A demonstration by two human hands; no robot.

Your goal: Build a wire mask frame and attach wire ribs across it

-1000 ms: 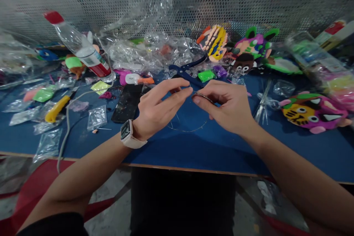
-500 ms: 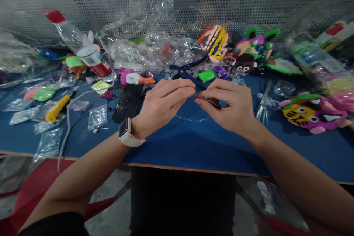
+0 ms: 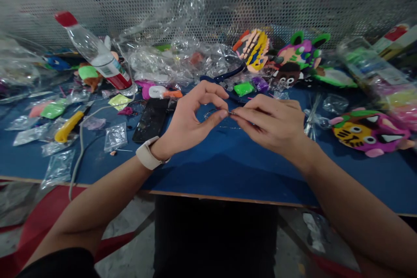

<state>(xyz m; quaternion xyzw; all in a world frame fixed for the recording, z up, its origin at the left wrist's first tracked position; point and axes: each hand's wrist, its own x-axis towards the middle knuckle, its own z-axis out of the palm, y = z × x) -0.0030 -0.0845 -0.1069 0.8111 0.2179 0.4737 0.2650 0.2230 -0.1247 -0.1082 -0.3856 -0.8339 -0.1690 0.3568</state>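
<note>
My left hand (image 3: 199, 110), with a pale watch strap (image 3: 148, 154) on its wrist, curls thumb and fingers into a ring. Their tips pinch one end of a thin wire above the table. Facing it, my right hand (image 3: 273, 124) is closed with its fingertips on the same wire, almost touching the left fingertips. A fine loop of the wire (image 3: 230, 127) hangs below and behind the fingers. Whatever else lies inside the right hand is hidden. Behind the hands are dark-blue-handled pliers (image 3: 224, 76) and a bright green packet (image 3: 243, 89).
A black phone (image 3: 150, 120), a yellow cutter (image 3: 69, 127), a white cable (image 3: 80, 152) and small packets lie left on the blue table (image 3: 208, 173). A red-capped bottle (image 3: 109, 67) leans behind. Colourful clay masks (image 3: 368, 132) and a bundle of wires (image 3: 313, 115) are right.
My left fingers have opened from a flat, covering pose into a rounded pinch at the wire. My right hand has turned, hiding the dark brown piece that showed in it.
</note>
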